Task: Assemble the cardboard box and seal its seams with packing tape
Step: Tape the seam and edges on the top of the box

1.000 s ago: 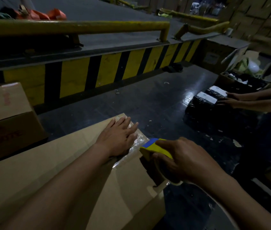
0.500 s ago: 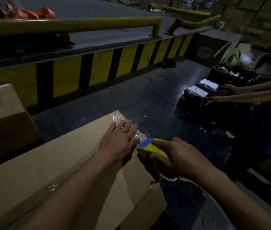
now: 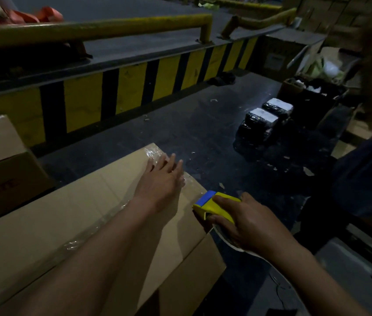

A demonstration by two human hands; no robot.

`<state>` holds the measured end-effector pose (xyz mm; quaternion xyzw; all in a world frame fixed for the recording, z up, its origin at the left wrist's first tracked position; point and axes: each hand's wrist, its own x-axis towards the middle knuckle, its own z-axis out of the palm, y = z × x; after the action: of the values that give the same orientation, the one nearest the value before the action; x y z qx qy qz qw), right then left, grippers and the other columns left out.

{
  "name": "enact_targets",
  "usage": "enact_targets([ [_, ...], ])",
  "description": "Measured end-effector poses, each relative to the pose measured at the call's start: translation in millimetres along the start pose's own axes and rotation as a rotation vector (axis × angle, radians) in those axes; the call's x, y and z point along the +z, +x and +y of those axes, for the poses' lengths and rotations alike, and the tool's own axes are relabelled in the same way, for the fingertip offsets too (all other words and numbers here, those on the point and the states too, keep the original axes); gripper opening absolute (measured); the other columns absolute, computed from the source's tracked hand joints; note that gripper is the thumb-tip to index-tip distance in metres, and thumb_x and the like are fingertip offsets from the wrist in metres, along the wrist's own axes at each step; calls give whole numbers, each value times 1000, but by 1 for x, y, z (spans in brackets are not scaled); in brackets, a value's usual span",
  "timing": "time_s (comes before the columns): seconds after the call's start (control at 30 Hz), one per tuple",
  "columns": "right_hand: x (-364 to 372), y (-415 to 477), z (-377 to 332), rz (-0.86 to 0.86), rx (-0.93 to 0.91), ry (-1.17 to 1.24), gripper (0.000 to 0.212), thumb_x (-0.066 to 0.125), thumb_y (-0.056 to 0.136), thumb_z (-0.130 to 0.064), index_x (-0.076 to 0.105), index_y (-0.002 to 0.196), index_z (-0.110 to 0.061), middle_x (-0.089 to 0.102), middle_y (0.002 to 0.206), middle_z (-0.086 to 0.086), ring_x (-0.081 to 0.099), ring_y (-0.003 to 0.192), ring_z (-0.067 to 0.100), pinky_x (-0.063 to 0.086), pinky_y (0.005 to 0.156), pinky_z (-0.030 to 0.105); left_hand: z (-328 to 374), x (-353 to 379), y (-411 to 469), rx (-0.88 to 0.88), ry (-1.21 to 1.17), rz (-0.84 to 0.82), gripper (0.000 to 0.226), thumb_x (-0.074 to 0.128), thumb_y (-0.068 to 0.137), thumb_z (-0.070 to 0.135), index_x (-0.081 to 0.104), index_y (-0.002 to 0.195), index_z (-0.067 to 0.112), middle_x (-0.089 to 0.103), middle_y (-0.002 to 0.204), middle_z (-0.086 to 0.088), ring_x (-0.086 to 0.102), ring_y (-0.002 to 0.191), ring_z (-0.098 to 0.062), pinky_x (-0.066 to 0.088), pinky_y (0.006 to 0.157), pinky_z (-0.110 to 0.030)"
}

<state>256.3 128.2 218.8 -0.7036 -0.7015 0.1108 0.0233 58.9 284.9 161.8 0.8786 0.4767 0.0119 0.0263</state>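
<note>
A large brown cardboard box (image 3: 71,215) lies in front of me with its top flaps closed. A strip of clear packing tape (image 3: 93,226) runs along the top seam to the far right edge, where it is crinkled. My left hand (image 3: 161,182) lies flat on the taped end of the box, fingers straight and spread. My right hand (image 3: 246,224) grips a yellow and blue tape dispenser (image 3: 212,205) just off the box's right edge, beside the corner.
A second cardboard box (image 3: 0,160) stands at the left. A yellow-and-black striped dock wall (image 3: 130,87) runs behind. Black wrapped parcels (image 3: 262,122) sit on the dark floor at right, and another person (image 3: 367,167) stands at the far right.
My left hand has slid further along the tape toward the box's far edge, fingers spreading. The dispenser has pulled away from the box edge. The other person's arms have left the parcels.
</note>
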Motion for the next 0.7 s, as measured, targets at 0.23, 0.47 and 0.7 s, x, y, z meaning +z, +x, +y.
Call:
enact_targets([
  [0.23, 17, -13, 16, -31, -5, 60, 61, 35, 91, -72, 30, 147, -49, 43, 102, 0, 53, 81, 22, 46, 69, 34, 11, 33, -16, 66, 6, 11, 78, -3, 91, 66, 11, 159, 30, 4, 168, -2, -5, 154, -20, -2, 123, -45],
  [0.47, 43, -32, 36, -45, 19, 50, 61, 35, 91, -71, 29, 147, -49, 40, 101, 0, 54, 82, 24, 41, 65, 34, 12, 44, -11, 80, 82, 70, 71, 4, 96, 60, 20, 158, 28, 14, 167, -4, 6, 154, -23, 5, 123, -48],
  [0.7, 98, -34, 47, -10, 23, 88, 62, 31, 90, -72, 30, 147, -48, 38, 100, -1, 54, 87, 24, 39, 62, 33, 29, 49, -13, 62, 183, -30, 62, 10, 103, 48, 3, 160, 25, -7, 167, -9, -7, 154, -31, 1, 120, -56],
])
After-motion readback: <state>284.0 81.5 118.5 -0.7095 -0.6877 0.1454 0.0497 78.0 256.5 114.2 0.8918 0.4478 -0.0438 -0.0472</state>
